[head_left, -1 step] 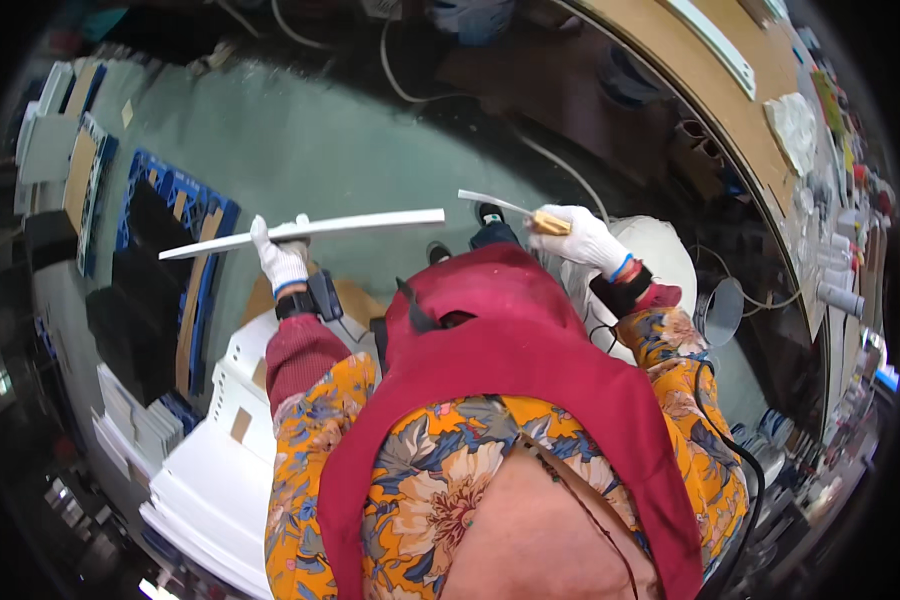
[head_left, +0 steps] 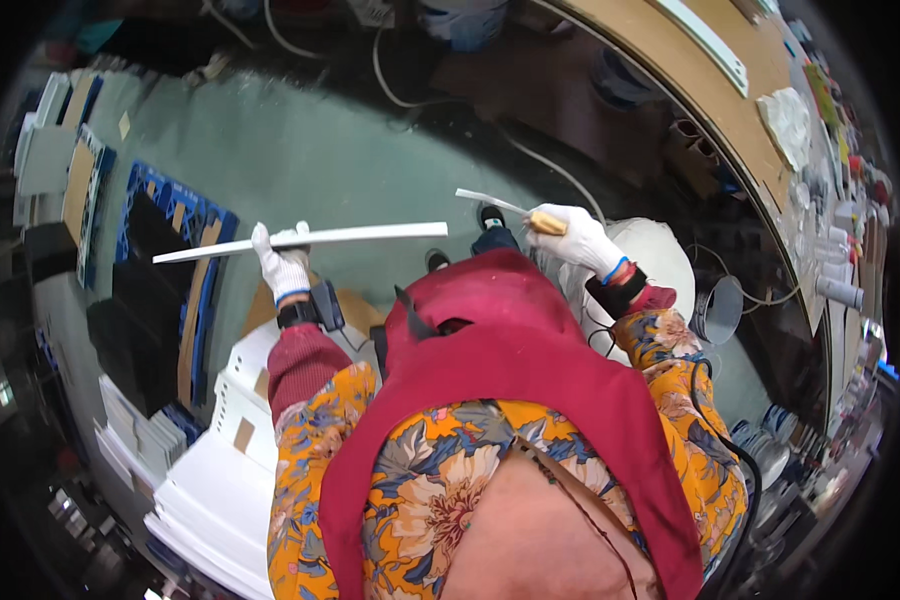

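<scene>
Here, my left hand [head_left: 284, 268] holds a long white board [head_left: 380, 232], and my right hand [head_left: 582, 244] is closed around a yellow-handled tool [head_left: 548, 223].

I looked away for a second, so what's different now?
The white strip tilted a little: its right end sits lower in the picture. Nothing was taken or let go: the left hand still holds it, and the right hand still holds the tan-handled tool.

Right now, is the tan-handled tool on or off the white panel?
Off: the right hand holds the tan-handled tool apart from the white panel in the left hand, floor showing between.
</scene>
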Demonstrator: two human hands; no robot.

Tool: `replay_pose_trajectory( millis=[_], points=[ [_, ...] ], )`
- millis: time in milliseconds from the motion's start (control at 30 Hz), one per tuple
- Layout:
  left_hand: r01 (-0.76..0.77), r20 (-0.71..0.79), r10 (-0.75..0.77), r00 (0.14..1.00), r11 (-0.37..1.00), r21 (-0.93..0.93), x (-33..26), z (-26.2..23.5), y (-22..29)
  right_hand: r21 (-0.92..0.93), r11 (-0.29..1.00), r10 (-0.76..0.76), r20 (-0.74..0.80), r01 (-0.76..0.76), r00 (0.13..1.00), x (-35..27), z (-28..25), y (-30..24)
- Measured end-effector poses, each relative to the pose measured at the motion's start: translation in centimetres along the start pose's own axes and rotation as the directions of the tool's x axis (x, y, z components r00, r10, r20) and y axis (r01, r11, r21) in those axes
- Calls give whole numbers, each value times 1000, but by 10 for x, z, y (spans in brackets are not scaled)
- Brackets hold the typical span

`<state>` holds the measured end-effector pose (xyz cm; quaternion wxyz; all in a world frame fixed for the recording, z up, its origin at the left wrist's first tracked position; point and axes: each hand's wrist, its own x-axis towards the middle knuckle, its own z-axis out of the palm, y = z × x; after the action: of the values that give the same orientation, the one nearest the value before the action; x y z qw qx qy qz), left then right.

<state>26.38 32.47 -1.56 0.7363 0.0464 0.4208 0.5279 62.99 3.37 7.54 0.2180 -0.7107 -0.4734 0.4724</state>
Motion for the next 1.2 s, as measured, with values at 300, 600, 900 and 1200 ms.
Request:
replay_pose_trajectory(
  millis=[300, 600, 900, 1200],
  points=[
    [-599, 581, 185, 792, 55, 799, -33, 162, -45, 300, 954, -34, 31, 23, 999, 21, -20, 63],
    [-886, 901, -424, 92, -447, -120, -37, 425, -210, 91, 983, -173, 159, 160, 972, 58, -78, 138],
    [-851, 503, -808, 307, -470, -236, -71, 635, -446, 142, 963, -216, -99, 228, 971, 50, -124, 195],
    [-851, 356, -901, 248, -379, -363, -30, 659, -509, 382, 919, -19, -216, 102, 976, 26, -132, 221]
  ],
)
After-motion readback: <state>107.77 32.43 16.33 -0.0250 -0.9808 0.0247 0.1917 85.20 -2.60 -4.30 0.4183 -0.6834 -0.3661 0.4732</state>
